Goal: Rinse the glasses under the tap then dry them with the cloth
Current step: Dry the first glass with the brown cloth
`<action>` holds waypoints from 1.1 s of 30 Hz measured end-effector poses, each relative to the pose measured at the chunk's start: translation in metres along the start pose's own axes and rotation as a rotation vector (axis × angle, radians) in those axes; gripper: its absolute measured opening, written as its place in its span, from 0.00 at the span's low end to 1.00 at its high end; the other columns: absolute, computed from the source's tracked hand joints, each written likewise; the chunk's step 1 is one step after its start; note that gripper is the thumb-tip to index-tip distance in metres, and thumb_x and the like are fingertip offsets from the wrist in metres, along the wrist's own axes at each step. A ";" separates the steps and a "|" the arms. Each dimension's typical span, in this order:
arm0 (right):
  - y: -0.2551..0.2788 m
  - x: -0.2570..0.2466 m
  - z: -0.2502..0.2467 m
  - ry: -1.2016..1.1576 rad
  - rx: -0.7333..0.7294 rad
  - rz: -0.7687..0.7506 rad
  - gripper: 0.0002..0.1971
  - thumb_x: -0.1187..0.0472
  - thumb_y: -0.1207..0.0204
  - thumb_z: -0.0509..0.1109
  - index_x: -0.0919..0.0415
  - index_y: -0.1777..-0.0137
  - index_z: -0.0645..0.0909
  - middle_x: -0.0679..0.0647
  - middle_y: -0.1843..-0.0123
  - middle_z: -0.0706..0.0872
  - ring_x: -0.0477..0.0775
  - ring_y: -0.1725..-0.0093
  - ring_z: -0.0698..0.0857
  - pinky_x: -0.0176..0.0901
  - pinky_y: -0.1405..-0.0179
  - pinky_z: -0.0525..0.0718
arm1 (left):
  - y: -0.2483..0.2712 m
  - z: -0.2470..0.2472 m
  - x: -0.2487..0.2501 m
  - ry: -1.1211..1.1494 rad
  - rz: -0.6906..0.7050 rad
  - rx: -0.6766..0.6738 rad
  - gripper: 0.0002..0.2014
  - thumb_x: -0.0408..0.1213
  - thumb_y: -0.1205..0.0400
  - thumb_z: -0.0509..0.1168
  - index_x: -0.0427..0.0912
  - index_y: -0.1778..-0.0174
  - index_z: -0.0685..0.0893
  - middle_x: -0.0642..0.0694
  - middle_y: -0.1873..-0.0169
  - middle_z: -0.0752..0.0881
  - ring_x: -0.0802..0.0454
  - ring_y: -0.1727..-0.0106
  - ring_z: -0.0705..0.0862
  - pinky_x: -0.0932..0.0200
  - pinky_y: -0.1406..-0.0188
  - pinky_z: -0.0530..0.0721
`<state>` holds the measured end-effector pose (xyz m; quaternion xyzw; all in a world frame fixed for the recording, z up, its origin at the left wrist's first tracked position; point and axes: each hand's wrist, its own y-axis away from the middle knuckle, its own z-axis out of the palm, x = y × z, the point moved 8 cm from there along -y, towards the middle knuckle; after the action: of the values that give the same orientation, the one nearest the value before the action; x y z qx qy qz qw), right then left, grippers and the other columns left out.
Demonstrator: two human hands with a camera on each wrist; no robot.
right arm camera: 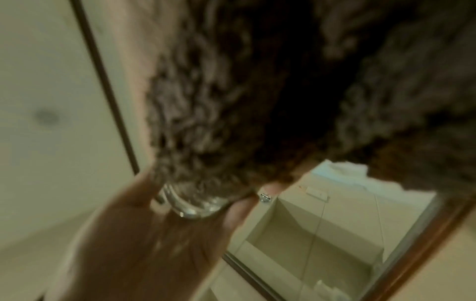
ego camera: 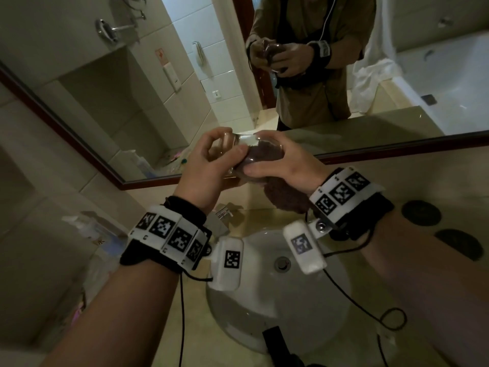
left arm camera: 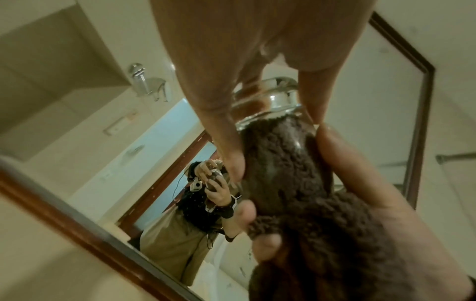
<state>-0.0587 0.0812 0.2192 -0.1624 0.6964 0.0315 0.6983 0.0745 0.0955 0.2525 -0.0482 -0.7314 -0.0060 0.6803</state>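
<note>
A clear drinking glass [ego camera: 244,141] lies on its side in the air above the basin, between both hands. My left hand [ego camera: 209,165] grips its thick base end with curled fingers. A dark brown fluffy cloth [ego camera: 267,154] is stuffed inside the glass and hangs out below my right hand [ego camera: 280,160], which grips the cloth at the glass's mouth. In the left wrist view the cloth [left arm camera: 285,163] fills the glass [left arm camera: 280,101]. The right wrist view is blurred, showing cloth [right arm camera: 231,101] and the glass base [right arm camera: 195,205].
A white basin [ego camera: 304,300] with a drain sits below the hands in a beige counter. The tap [ego camera: 223,214] shows behind my left wrist. A framed mirror [ego camera: 132,102] stands close behind. Two dark round coasters [ego camera: 420,213] lie at right; plastic-wrapped items [ego camera: 87,226] at left.
</note>
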 end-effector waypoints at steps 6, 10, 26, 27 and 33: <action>0.008 -0.025 0.010 0.299 0.155 -0.259 0.44 0.54 0.43 0.85 0.47 0.29 0.66 0.44 0.43 0.82 0.42 0.47 0.84 0.30 0.46 0.81 | -0.005 0.005 -0.007 0.183 -0.124 -0.001 0.33 0.50 0.23 0.69 0.35 0.26 0.73 0.32 0.35 0.82 0.38 0.40 0.86 0.48 0.56 0.90; 0.005 -0.016 0.006 0.165 0.140 -0.185 0.44 0.57 0.43 0.86 0.48 0.29 0.67 0.43 0.44 0.82 0.41 0.47 0.84 0.29 0.47 0.82 | -0.004 0.001 -0.001 0.080 -0.028 0.055 0.24 0.39 0.19 0.70 0.33 0.30 0.75 0.39 0.48 0.87 0.44 0.53 0.90 0.48 0.61 0.89; 0.008 -0.011 0.007 0.115 0.143 -0.153 0.42 0.58 0.43 0.86 0.48 0.30 0.68 0.45 0.43 0.82 0.41 0.46 0.84 0.31 0.48 0.83 | -0.004 0.000 0.000 0.075 -0.025 0.035 0.16 0.35 0.20 0.70 0.39 0.37 0.78 0.43 0.51 0.87 0.48 0.57 0.90 0.52 0.66 0.87; 0.007 -0.006 0.006 0.030 0.105 -0.100 0.40 0.60 0.42 0.85 0.49 0.31 0.70 0.45 0.44 0.82 0.42 0.47 0.85 0.31 0.50 0.83 | -0.002 0.000 0.003 0.028 0.005 0.025 0.15 0.34 0.21 0.71 0.43 0.40 0.79 0.44 0.51 0.86 0.47 0.56 0.90 0.50 0.65 0.88; 0.009 -0.014 0.001 0.083 0.067 -0.083 0.37 0.59 0.40 0.84 0.50 0.32 0.72 0.45 0.44 0.82 0.41 0.48 0.84 0.27 0.52 0.82 | -0.001 0.003 -0.004 0.124 -0.088 -0.046 0.19 0.38 0.20 0.70 0.43 0.33 0.77 0.43 0.44 0.85 0.45 0.48 0.88 0.48 0.58 0.89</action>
<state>-0.0609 0.0920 0.2315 -0.1686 0.7181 -0.0278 0.6746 0.0713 0.0947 0.2487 -0.0311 -0.6888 -0.0555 0.7222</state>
